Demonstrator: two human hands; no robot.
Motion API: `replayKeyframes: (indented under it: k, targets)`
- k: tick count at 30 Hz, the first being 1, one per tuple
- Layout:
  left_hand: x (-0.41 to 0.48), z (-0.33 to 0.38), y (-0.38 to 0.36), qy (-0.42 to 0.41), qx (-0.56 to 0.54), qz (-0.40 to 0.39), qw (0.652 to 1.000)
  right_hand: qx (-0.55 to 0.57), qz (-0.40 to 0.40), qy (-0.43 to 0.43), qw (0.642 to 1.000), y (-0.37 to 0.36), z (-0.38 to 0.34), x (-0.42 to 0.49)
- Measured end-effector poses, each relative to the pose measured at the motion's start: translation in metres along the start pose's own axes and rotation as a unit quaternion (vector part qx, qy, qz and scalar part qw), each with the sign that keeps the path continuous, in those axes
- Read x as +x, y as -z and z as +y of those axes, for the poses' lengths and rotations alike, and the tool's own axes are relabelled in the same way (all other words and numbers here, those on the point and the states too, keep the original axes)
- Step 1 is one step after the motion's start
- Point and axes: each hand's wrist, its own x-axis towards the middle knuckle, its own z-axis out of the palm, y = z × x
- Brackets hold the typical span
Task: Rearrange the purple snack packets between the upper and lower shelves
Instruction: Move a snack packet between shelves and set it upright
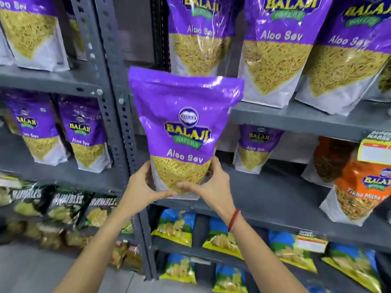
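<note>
I hold one purple Aloo Sev packet (pixel 184 115) upright in front of the shelves, its top level with the upper shelf (pixel 296 118). My left hand (pixel 140 187) grips its lower left corner and my right hand (pixel 208 182) grips its lower right, thumbs on the front. Three more purple packets (pixel 275 49) stand on the upper shelf at right. One purple packet (pixel 255 148) stands further back on the lower shelf (pixel 264 193). The left rack has purple packets on two levels (pixel 86 132).
Slotted grey uprights (pixel 115 102) divide the two racks. An orange Balaji packet (pixel 359 191) and a price tag (pixel 374 151) stand at the right of the lower shelf. Blue-and-yellow chip bags (pixel 175 227) fill the shelves below; dark green bags (pixel 65 208) lie at lower left.
</note>
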Motion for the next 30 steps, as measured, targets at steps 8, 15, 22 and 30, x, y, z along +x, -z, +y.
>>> replayKeyframes:
  k: [8,15,22,30]
  targets:
    - [0.009,-0.082,-0.032,0.108,0.039,-0.044,0.992,-0.107,-0.105,-0.114,0.982,-0.016,0.081,0.017]
    - [0.078,-0.110,-0.065,0.111,0.067,-0.056,0.990,-0.165,-0.116,-0.162,0.966,-0.006,0.123,0.081]
    - [0.105,-0.130,-0.098,0.155,0.091,-0.070,0.981,-0.145,-0.105,-0.204,0.962,0.010,0.153,0.094]
    - [0.099,-0.112,-0.096,0.185,0.159,-0.074,0.967,-0.128,-0.044,-0.221,0.966,0.008,0.143,0.077]
